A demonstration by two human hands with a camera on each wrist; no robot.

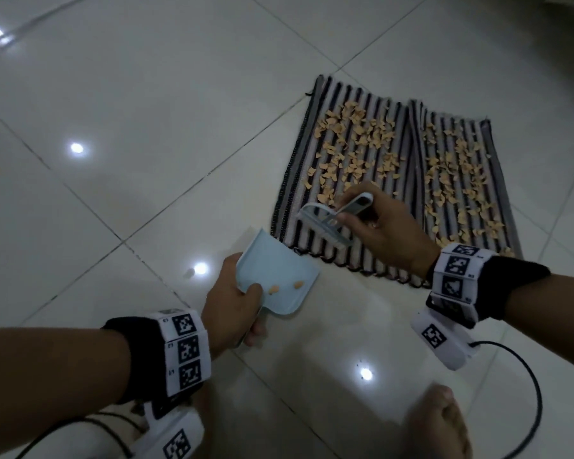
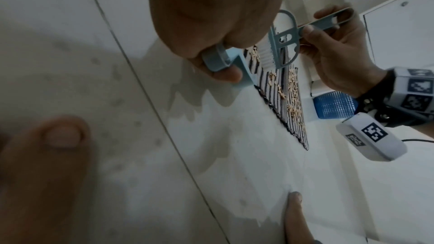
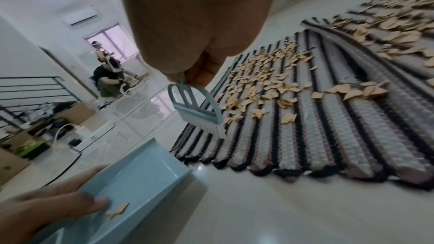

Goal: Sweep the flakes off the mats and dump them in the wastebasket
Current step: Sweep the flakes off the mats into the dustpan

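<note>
Two striped black-and-grey mats [image 1: 345,246] [image 3: 317,146] lie side by side on the tiled floor, strewn with several tan flakes [image 1: 355,140] [image 3: 265,73]. My right hand [image 1: 378,226] grips the handle of a small blue-grey brush [image 1: 325,223] [image 3: 199,110] [image 2: 277,47], bristles over the left mat's near edge. My left hand [image 1: 236,303] holds a light blue dustpan [image 1: 275,276] [image 3: 131,179] [image 2: 237,70] by its handle, just off the mat's near left corner. Two flakes [image 1: 285,288] lie in the pan.
A blue mesh wastebasket [image 2: 335,107] stands beyond the mats in the left wrist view. My bare foot [image 1: 438,425] is at the bottom right, with a black cable [image 1: 531,385] beside it. Another person [image 3: 108,77] sits far off amid boxes [image 3: 77,114] and cables.
</note>
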